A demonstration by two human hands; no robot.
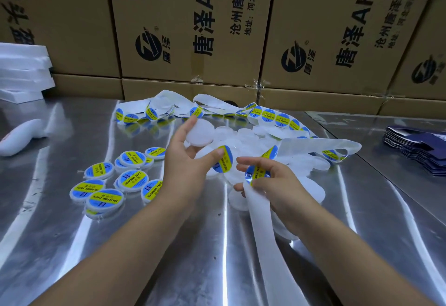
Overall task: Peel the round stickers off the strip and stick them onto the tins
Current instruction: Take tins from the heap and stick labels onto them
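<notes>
Head view: your left hand [190, 160] has its fingers curled round one blank tin [200, 133], white and unlabelled, held above the table just left of centre. One loose sticker [223, 159], blue with a yellow band, touches that hand's thumb tip. Your right hand [268, 182], just to the right, pinches the strip [263, 228] between thumb and fingers, right where a second sticker [255, 172] sits on it. The strip runs from the near edge up through that hand, then loops to the far side and lies folded. About a dozen stickers show on it, though the folds hide an exact count. Under and beyond your hands lies a heap of blank tins [243, 136], too overlapped to count. To the left, seven labelled tins [132, 180] show their faces, with a few more tucked beneath. All rest on a metal table [217, 245]. Far back stand cardboard boxes [181, 27]; far left, one stack of white foam sheets [21, 71]; right, one stack of dark blue packets [420, 151].
</notes>
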